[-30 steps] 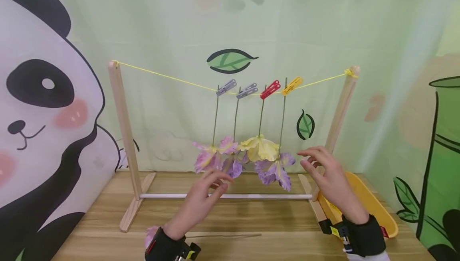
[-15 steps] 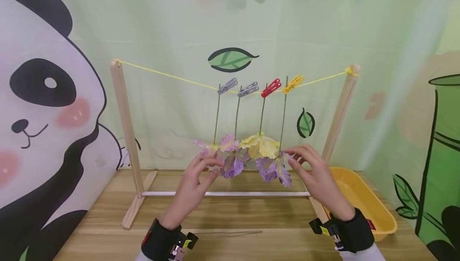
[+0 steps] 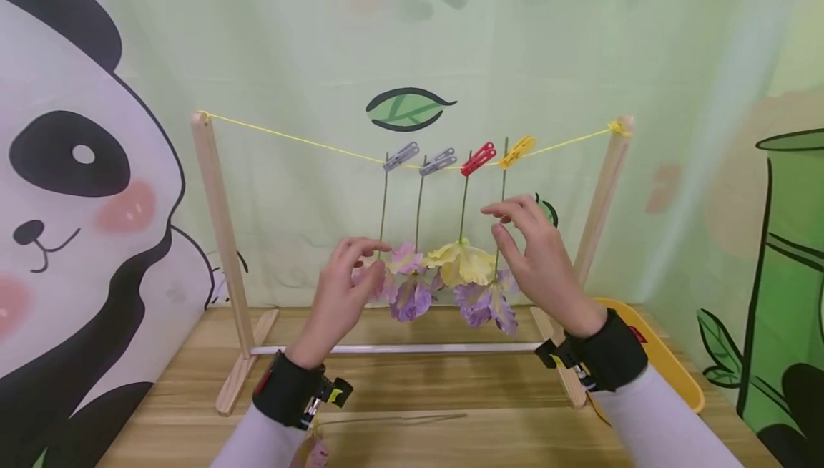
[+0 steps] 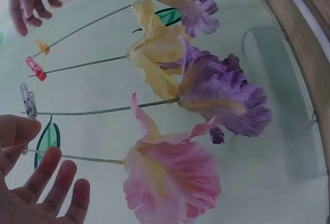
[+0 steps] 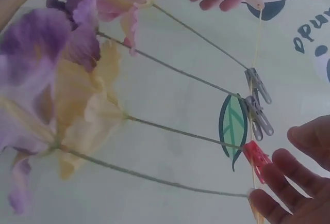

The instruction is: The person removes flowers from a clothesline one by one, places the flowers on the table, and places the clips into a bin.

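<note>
Artificial flowers hang upside down by their stems from a yellow string (image 3: 283, 134): a pink one (image 4: 170, 177), two purple ones (image 3: 412, 301) and a yellow one (image 3: 460, 262). Two grey clothespins (image 3: 401, 157), a red clothespin (image 3: 478, 159) and a yellow clothespin (image 3: 518, 152) clip them. My left hand (image 3: 340, 293) is raised before the pink flower, partly hiding it, its fingers loosely bent and nothing held. Before the rightmost stem is my right hand (image 3: 539, 264), thumb and fingers apart. Nothing shows in its grasp in the right wrist view.
The string runs between the wooden posts (image 3: 222, 239) of a rack with a white bottom bar (image 3: 399, 348). A yellow tray (image 3: 676, 361) stands at the right. Another flower (image 3: 315, 451) lies near the table's front, partly hidden by the left arm.
Both hands have risen. The right hand came leftward to the right purple flower, then up beside its stem; the left moved up and left to the pink flower. The hanging flowers stay clipped.
</note>
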Tool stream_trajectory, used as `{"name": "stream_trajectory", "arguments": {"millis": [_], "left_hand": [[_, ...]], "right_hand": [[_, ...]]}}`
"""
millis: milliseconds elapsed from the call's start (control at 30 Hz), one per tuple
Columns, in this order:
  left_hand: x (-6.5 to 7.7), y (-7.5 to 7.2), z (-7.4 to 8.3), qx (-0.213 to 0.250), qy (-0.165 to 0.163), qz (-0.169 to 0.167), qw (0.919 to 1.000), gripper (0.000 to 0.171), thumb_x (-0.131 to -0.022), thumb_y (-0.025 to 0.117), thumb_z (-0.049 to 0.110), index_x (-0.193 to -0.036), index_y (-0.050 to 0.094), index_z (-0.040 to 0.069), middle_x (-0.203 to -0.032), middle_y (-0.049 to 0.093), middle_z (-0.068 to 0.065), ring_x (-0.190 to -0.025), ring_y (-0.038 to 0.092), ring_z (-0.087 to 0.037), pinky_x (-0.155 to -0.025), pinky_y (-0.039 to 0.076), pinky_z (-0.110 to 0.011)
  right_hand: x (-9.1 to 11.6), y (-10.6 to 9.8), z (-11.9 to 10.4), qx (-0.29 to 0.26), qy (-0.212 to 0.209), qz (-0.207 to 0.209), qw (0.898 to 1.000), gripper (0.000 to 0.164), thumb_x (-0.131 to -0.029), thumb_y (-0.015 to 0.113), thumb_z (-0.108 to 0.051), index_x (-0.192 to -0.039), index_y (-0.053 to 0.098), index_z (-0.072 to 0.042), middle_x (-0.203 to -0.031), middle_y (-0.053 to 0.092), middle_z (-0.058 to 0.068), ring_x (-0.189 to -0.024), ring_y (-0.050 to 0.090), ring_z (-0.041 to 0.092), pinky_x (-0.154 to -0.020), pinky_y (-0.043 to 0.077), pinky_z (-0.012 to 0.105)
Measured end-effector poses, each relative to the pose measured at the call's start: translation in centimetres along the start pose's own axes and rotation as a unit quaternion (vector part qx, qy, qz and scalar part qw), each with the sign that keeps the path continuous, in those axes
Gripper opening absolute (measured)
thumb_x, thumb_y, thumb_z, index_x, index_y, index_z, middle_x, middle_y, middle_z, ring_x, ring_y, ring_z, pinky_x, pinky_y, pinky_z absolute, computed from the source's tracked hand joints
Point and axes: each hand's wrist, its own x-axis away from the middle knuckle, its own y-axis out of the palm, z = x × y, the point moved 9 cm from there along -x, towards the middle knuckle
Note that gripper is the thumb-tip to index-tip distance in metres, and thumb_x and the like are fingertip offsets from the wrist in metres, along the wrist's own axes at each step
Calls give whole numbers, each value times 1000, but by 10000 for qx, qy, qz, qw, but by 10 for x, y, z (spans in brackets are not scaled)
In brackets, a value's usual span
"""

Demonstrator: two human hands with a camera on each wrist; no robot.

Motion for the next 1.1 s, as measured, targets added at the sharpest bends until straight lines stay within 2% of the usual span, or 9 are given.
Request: {"name": "stream_trajectory", "arguments": {"millis": [233,400,533,733,900,1100], "left_hand": [[-22,-2,1,225,-264,308,9989,21,-105,61,9,-125,68,5,-130,56,-15,-123,55,-38,-103,51,-52],[-31,-2,2,364,-284,406,9981,27,-105,61,9,-132,63,5,-134,54,-15,-126,54,-40,-103,51,-51],[-35,-2,3,520,-242,485,9972,33,-104,62,6,-137,58,4,-136,54,-19,-125,54,-40,-103,51,-52],[-38,-4,0,717,-311,699,9945,37,-104,62,4,-140,54,5,-133,56,-18,-126,54,-40,-105,49,-52],[-41,-2,-3,812,-408,711,9933,41,-104,61,5,-144,52,8,-132,56,-19,-125,56,-39,-104,49,-54],[-45,3,-9,956,-496,669,9919,50,-103,60,2,-151,48,10,-130,57,-19,-124,59,-36,-102,52,-54]], "right_hand": [[-35,0,-12,123,-345,31,9993,26,-102,62,2,-128,67,2,-127,59,20,-122,47,38,-104,36,54],[-58,4,-19,63,-348,-103,9993,26,-104,60,-1,-130,66,1,-133,59,17,-133,45,35,-115,29,56],[-70,9,-23,32,-282,-257,9993,27,-104,61,-2,-130,65,1,-135,57,18,-134,43,35,-117,28,56],[-87,23,-30,297,-101,-744,9967,49,-105,63,-10,-149,48,4,-139,52,21,-136,39,36,-115,31,52],[-106,36,-35,987,-228,-1344,9857,58,-106,63,-21,-155,41,2,-145,47,22,-143,35,39,-122,22,51],[-122,51,-36,1503,-265,-1939,9691,58,-107,61,-27,-155,42,0,-150,46,20,-148,32,36,-126,16,48]]}}
